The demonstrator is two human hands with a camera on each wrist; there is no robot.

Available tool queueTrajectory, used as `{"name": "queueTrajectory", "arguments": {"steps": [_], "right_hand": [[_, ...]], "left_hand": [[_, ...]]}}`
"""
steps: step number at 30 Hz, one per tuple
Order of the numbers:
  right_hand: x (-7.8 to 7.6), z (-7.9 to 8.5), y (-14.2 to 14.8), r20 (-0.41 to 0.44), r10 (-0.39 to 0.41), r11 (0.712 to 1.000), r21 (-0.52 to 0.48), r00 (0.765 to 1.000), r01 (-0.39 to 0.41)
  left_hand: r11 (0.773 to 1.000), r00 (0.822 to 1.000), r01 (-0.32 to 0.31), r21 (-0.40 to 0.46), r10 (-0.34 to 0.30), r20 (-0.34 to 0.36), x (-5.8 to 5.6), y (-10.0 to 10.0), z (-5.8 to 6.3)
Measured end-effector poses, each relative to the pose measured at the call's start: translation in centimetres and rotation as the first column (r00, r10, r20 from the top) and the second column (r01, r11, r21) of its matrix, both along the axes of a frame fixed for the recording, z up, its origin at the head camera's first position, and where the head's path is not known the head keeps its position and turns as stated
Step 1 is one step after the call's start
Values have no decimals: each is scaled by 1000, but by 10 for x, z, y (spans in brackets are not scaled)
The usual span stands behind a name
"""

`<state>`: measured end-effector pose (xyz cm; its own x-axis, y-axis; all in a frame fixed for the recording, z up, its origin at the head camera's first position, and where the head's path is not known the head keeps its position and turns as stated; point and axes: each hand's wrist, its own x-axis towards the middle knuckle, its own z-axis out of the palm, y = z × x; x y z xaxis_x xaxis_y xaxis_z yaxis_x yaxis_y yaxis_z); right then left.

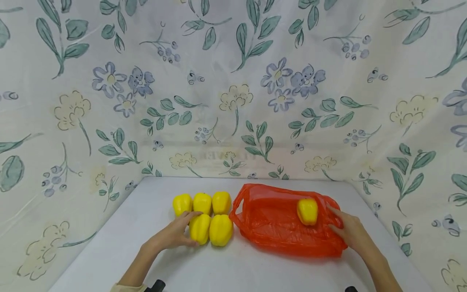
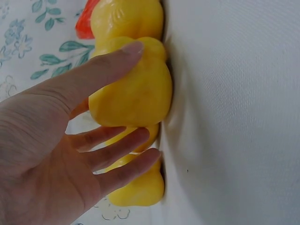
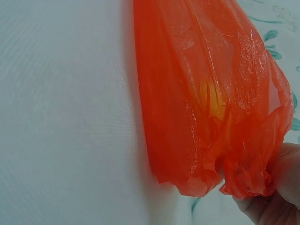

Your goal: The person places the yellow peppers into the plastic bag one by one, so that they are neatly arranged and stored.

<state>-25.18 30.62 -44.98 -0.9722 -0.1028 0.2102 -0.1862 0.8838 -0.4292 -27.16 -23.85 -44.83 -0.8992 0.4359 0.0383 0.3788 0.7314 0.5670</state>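
My left hand [image 1: 176, 232] is at the front left yellow bell pepper [image 1: 199, 230], thumb in front and fingers at the far side. In the left wrist view, the thumb lies across this pepper; the other visible fingers are nearly straight and spread, and the index finger is mostly hidden. The pepper stands on the table. My right hand [image 1: 351, 230] grips the bunched right end of a red plastic bag [image 1: 270, 239], plainer in the right wrist view. Another yellow bell pepper [image 1: 307, 211] is at the bag, showing dimly through the film in the right wrist view.
Next to the front left pepper stands another pepper [image 1: 221, 230], with a row of three peppers [image 1: 202, 203] behind. The bag's left handle loop [image 1: 237, 202] lies close to them. A white table [image 1: 233, 267] bears everything, and a floral curtain [image 1: 233, 121] surrounds it.
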Motion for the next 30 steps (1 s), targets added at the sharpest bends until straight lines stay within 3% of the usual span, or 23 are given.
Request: {"name": "queueTrajectory", "arguments": {"steps": [14, 18, 23, 30], "right_hand": [[2, -3, -2, 16, -10, 1000, -3, 1000, 10], [2, -2, -2, 24, -10, 1000, -5, 1000, 10], [0, 0, -1, 31, -5, 1000, -9, 1000, 5], [0, 2, 0, 48, -7, 1000, -23, 999, 8]], "left_hand": [[999, 999, -34, -30, 34, -22, 6, -1, -5], [999, 999, -18, -51, 16, -41, 7, -4, 0], [997, 993, -13, -71, 4, -116, 6, -8, 9], [999, 986, -35, -18, 31, -162, 8, -11, 22]]}}
